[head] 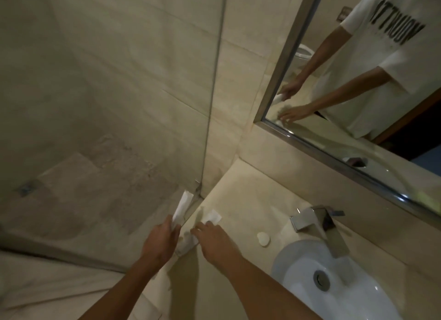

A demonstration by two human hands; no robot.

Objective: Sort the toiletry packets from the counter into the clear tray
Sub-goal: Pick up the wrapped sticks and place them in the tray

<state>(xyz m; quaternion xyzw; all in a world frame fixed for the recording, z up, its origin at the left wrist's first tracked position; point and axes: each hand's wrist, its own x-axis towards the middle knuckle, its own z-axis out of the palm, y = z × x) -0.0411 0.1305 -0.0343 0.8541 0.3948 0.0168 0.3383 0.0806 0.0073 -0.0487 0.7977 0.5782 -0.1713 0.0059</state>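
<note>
Centrally: left hand [160, 242] clamps long packet [181, 206], axis toward upper right | right hand [212, 239] nearer, fingers spread, touching flat packet [212, 217] | clear tray not discernible.

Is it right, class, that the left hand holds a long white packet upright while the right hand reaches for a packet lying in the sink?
Not quite. The head view shows the right hand reaching for a packet lying on the counter, not in the sink. The left hand does hold a long white packet upright.
</note>
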